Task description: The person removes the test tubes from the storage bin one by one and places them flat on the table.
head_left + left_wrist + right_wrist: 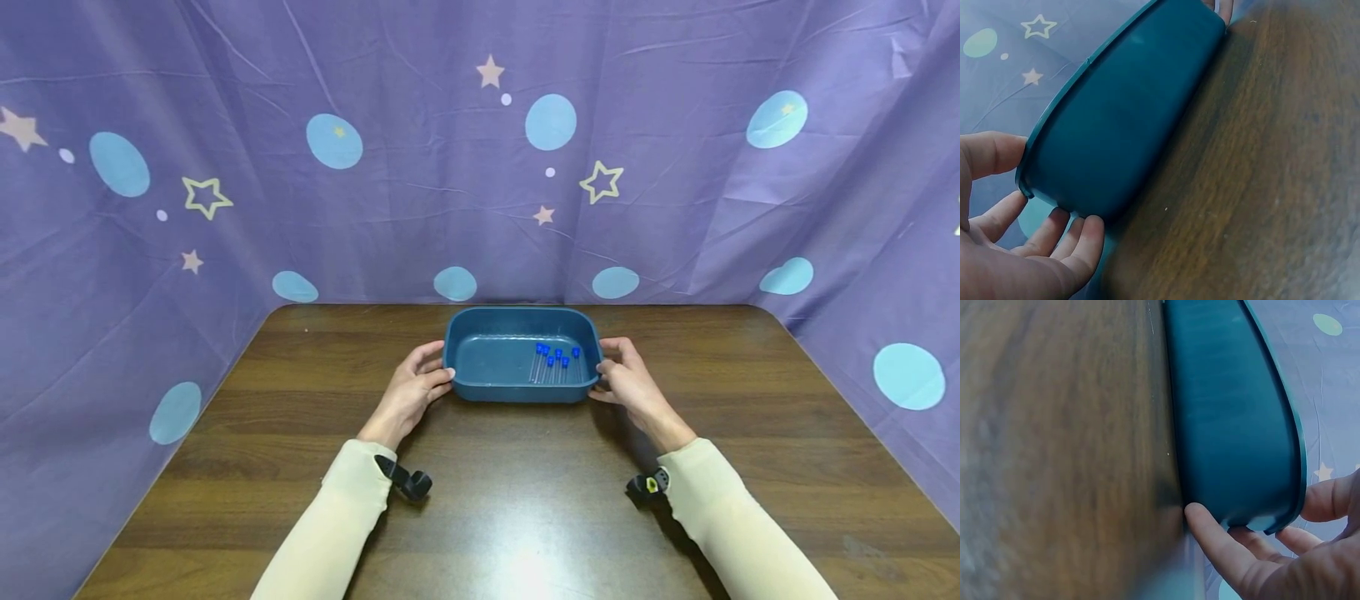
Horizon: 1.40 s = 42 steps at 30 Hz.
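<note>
A dark teal plastic tub (487, 358) is near the table's far edge, with several thin clear tubes with blue caps (551, 362) lying in its right half. My left hand (407, 389) grips its left end, thumb at the rim and the other fingers against the outer wall, as the left wrist view shows on the tub's side (1110, 119). At the opposite end my right hand (636, 390) holds it likewise, thumb over the rim. From the right wrist, fingertips (1196, 511) touch the tub's lower edge. Whether its base touches the table I cannot tell.
Under the tub and arms lies a brown wood-grain table (300, 467), with a bright glare spot near the front. A purple curtain (420, 217) with stars and blue dots hangs behind the table and along both sides. Both wrists carry black camera straps.
</note>
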Tool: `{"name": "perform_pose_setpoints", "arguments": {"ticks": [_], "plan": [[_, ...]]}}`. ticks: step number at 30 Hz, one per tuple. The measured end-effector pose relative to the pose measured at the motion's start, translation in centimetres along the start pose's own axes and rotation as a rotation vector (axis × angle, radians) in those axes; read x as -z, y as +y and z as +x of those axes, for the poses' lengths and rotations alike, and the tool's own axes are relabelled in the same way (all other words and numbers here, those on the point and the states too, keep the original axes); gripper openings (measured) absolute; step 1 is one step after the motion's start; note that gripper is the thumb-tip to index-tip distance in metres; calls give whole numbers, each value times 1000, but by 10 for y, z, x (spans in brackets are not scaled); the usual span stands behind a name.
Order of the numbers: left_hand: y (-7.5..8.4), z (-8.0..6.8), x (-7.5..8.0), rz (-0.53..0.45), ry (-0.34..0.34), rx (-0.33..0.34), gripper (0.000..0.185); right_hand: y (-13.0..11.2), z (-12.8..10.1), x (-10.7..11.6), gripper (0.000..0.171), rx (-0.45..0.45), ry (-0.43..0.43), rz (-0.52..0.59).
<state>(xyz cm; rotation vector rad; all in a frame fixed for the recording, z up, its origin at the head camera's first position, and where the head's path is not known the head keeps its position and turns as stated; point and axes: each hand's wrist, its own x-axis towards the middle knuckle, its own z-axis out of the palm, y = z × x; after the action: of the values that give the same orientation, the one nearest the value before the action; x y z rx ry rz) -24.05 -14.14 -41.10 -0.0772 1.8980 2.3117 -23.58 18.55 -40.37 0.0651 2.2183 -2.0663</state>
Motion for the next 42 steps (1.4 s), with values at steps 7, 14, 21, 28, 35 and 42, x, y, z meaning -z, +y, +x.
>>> {"name": "perform_pose_setpoints", "arguments": {"ticks": [7, 14, 21, 28, 35, 42], "plan": [[0, -1, 0, -9, 37, 21, 61, 0, 1, 0, 46, 9, 11, -24], [1, 0, -1, 0, 33, 26, 62, 9, 5, 5, 43, 62, 22, -69], [1, 0, -1, 4, 35, 31, 62, 7, 7, 7, 50, 42, 2, -26], [2, 0, -1, 13, 36, 25, 60, 3, 6, 7, 52, 15, -17, -9], [1, 0, -1, -14, 40, -2, 60, 2, 5, 5, 53, 28, -13, 8], [2, -3, -6, 70, 120, -69, 55, 4, 6, 4, 53, 27, -12, 11]]}}
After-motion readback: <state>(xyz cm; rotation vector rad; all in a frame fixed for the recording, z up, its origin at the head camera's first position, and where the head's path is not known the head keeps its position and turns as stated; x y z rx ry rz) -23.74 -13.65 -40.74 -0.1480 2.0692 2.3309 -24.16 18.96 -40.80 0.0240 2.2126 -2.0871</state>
